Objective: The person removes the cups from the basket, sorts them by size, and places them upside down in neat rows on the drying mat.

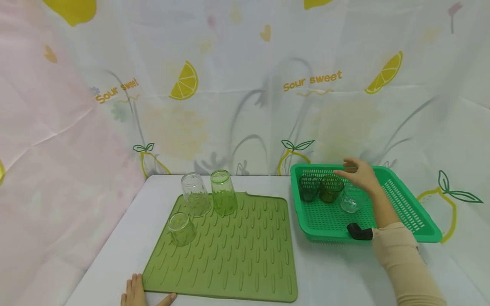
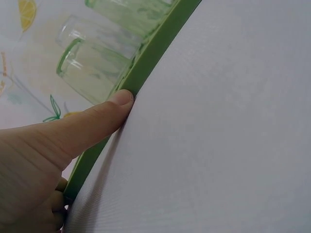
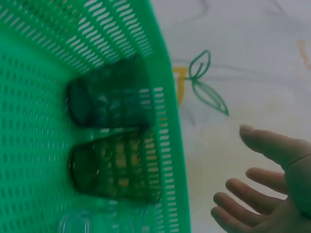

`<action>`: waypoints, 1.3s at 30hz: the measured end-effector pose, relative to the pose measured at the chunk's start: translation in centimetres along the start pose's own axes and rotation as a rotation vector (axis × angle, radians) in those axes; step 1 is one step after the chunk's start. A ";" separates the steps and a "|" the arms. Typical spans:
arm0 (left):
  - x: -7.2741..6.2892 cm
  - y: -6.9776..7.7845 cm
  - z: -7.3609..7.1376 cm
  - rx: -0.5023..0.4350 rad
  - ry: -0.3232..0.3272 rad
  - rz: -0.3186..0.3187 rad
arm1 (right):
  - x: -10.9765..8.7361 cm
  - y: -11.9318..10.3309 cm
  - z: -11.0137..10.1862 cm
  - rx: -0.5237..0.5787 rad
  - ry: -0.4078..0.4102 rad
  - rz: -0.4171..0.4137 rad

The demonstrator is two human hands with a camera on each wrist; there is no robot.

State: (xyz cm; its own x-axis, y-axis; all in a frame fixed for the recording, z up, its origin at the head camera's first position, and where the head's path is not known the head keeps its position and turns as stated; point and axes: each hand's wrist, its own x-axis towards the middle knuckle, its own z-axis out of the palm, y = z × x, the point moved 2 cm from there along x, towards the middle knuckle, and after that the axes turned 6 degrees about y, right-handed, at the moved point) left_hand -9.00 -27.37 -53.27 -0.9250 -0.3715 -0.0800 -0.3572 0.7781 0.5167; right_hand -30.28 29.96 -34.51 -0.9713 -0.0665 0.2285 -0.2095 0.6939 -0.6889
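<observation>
My left hand (image 1: pixel 135 293) rests at the near left corner of a green ridged drying mat (image 1: pixel 245 255). Its thumb (image 2: pixel 97 121) lies straight against the mat's front edge in the left wrist view. On the mat stand a tall clear glass (image 1: pixel 196 197), a tall green glass (image 1: pixel 224 195) and a short pale-green glass (image 1: pixel 182 229). Over the back of a green plastic basket (image 1: pixel 306 227), my right hand (image 1: pixel 361 175) is raised with fingers spread, holding nothing. Below it in the basket are a dark glass (image 1: pixel 308 189), a brownish glass (image 1: pixel 331 190) and a clear glass (image 1: pixel 350 203).
Both mat and basket lie on a white table (image 1: pixel 130 229); a strip of tabletop separates them. A patterned curtain (image 1: pixel 237 97) hangs behind and along the sides. A black wrist mount (image 1: pixel 359 232) sticks out from the right sleeve (image 1: pixel 402 259) over the basket's front rim.
</observation>
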 end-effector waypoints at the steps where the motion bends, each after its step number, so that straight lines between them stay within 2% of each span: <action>1: 0.0 0.0 0.0 0.001 -0.002 -0.001 | 0.1 0.5 0.0 -0.028 -0.016 0.001; 5: 0.1 -0.1 0.1 0.003 -0.014 -0.007 | 0.6 3.1 -0.2 -0.139 -0.083 -0.027; 9: 0.1 -0.2 0.1 0.007 -0.025 -0.004 | 0.7 4.7 -0.4 -0.217 -0.164 -0.006; 15: -0.1 0.3 -0.3 0.000 -0.028 -0.003 | 0.4 4.5 -1.0 -0.321 -0.289 0.106; 18: -0.3 0.7 -0.6 -0.004 -0.036 -0.009 | 0.4 4.6 -1.1 -0.349 -0.341 0.122; 22: -0.3 0.9 -0.8 -0.003 -0.052 -0.013 | 0.2 4.8 -0.9 -0.317 -0.429 0.156; 29: -0.3 0.7 -0.6 -0.005 -0.045 -0.013 | -0.3 5.0 -0.4 -0.149 -0.562 0.273; 39: -0.2 0.7 -0.7 -0.007 -0.045 -0.014 | -0.3 5.0 -0.2 -0.156 -0.549 0.323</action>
State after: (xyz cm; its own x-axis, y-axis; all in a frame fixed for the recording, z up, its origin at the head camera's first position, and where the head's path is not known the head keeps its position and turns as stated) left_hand -8.94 -27.10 -52.27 -0.9250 -0.3588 -0.1255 -0.3692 0.7694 0.5213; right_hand -30.97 33.59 -37.83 -0.9075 -0.1652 -0.3861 0.0807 0.8336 -0.5464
